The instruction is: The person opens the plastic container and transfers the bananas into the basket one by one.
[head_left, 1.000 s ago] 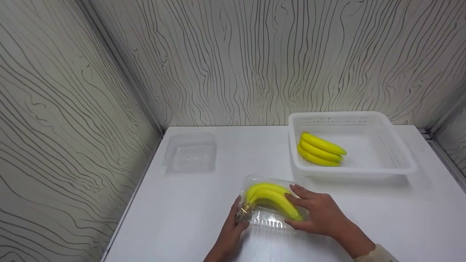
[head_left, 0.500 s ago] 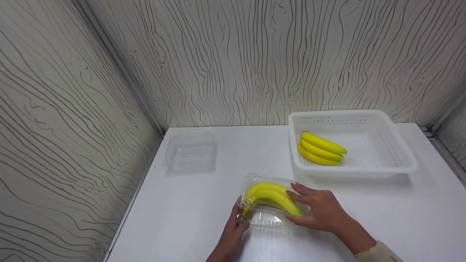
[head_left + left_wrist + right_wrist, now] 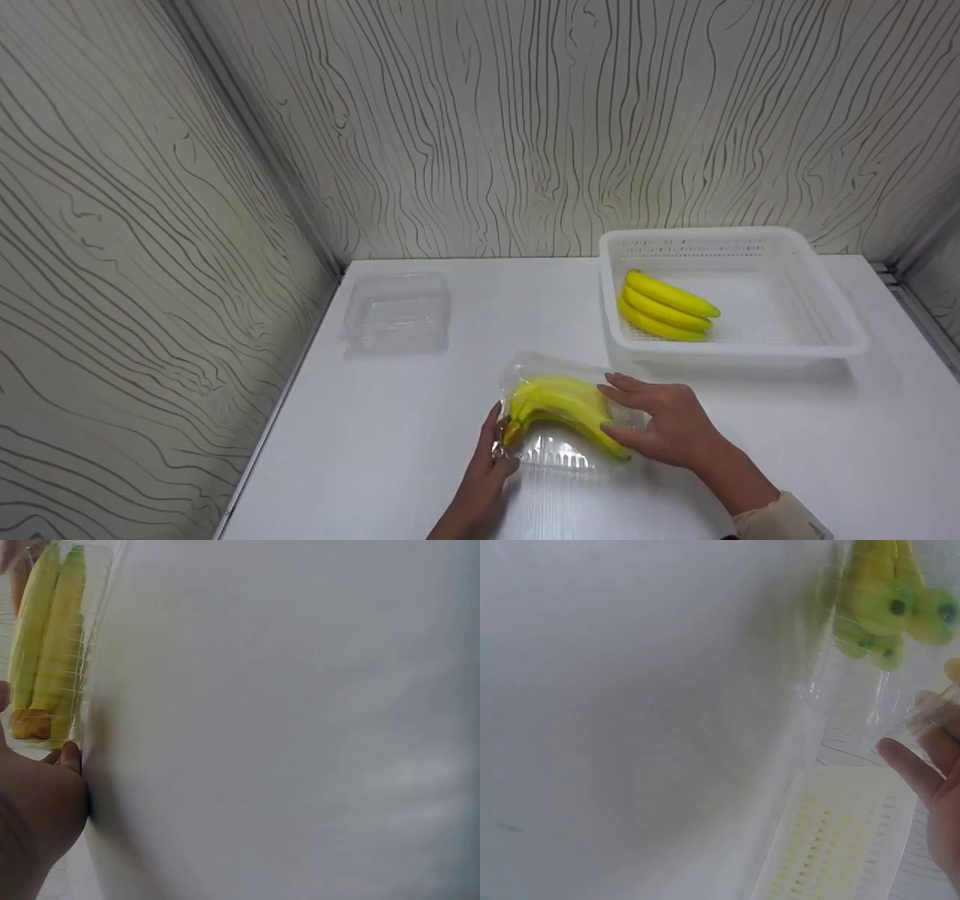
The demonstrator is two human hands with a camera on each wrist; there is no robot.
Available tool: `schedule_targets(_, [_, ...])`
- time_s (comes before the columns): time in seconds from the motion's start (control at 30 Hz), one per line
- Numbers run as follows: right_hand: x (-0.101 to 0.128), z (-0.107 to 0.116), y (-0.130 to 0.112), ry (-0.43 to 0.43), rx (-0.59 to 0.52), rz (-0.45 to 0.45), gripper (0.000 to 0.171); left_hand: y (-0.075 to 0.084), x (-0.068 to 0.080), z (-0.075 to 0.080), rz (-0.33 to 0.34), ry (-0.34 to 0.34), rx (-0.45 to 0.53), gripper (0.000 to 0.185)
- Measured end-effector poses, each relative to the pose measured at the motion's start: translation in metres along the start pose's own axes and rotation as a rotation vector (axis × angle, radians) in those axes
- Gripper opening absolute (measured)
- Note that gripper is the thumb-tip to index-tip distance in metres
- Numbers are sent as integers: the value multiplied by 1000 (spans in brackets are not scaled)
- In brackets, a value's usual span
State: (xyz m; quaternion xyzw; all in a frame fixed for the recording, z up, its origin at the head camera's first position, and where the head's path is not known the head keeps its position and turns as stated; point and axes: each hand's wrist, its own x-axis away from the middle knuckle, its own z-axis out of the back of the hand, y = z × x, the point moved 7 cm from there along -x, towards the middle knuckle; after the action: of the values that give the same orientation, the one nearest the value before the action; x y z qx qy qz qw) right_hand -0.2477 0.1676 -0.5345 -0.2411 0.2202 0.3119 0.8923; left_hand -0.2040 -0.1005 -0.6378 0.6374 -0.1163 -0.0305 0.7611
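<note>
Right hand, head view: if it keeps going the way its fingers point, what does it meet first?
The right hand points left across the clear box, so it would first press further onto that box and the bananas inside; beyond them probably the left hand.

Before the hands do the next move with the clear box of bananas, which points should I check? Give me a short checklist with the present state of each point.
1. Left hand holds the stem end of the clear box: ok, fingers curl round its left edge.
2. Right hand steadies the other end: ok, fingers lie on the box lid over the bunch of bananas.
3. Bunch fully inside the box: ok; stem and tips show behind the clear plastic.
4. Lid snapped shut all round: cannot tell.
5. White basket has free room: ok, the second bunch fills only its left part.
6. Spare clear box stands apart at the table's left: ok.
</note>
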Motion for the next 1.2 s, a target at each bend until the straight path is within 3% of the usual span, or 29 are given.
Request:
schedule_targets(0.17, [-2,3,5,-24,-43,-65,51,4,1,0,-38,-2,-6,89])
schedule_targets(0.47, [-4,5,11,-142,-109,-269,49,2,-2,-3,21,21,-47,86])
schedule_targets(0.73, [-18,9,20,-330,-463,-452,55,1,-1,-1,44,41,-105,86])
schedule_targets(0.83, [-25,14,21,-343,-516,-493,53,3,-1,0,25,36,-106,86])
schedule_targets(0.97, [-29,23,22,-266,-487,-603,56,3,0,0,-5,23,-100,87])
schedule_targets(1.07, [-31,29,22,-129,-416,-658,54,2,0,1,2,29,-103,87])
schedule_targets(1.13, [-37,34,20,9,-332,-592,45,0,1,1,9,33,-106,87])
schedule_targets(1.2, [-43,41,15,186,-230,-448,32,-1,1,1,14,38,-107,87])
